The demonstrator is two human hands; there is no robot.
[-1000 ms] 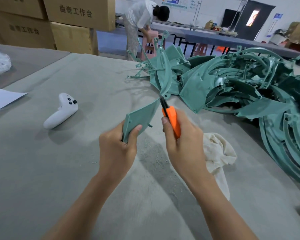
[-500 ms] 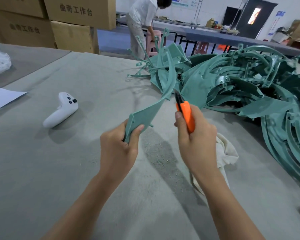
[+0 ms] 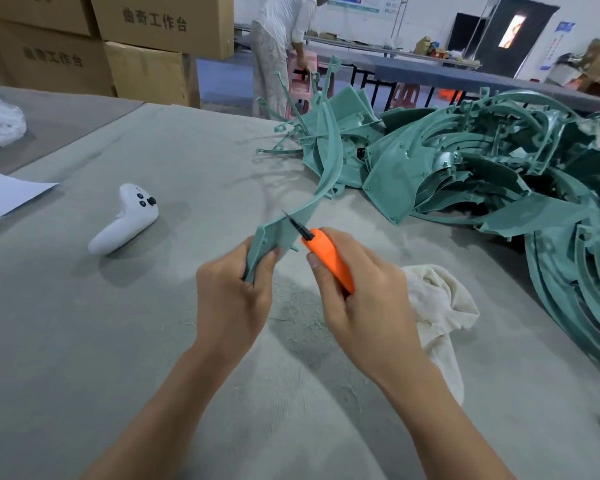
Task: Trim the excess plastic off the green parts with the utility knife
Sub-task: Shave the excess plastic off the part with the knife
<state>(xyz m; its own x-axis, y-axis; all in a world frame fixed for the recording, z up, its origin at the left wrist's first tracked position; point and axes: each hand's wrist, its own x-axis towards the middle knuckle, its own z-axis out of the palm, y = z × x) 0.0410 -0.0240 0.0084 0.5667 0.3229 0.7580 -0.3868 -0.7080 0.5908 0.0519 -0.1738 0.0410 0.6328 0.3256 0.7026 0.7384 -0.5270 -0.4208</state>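
Observation:
My left hand (image 3: 232, 299) grips the lower end of a long curved green plastic part (image 3: 326, 174), which arcs up and away over the table. In my right hand (image 3: 364, 299) is an orange utility knife (image 3: 329, 258). Its dark blade tip lies against the part's edge just above my left thumb. A large heap of green parts (image 3: 482, 168) covers the table's far right.
A white game controller (image 3: 125, 220) lies to the left on the grey table (image 3: 84, 341). A cream cloth (image 3: 437, 306) sits under my right wrist. White paper (image 3: 4, 195) at the left edge, cardboard boxes (image 3: 146, 46) behind. A person (image 3: 281, 46) stands at the back.
The knife drew away to the right along the part, then came back left, and its blade now meets the edge near my left hand. The person at the back straightened up.

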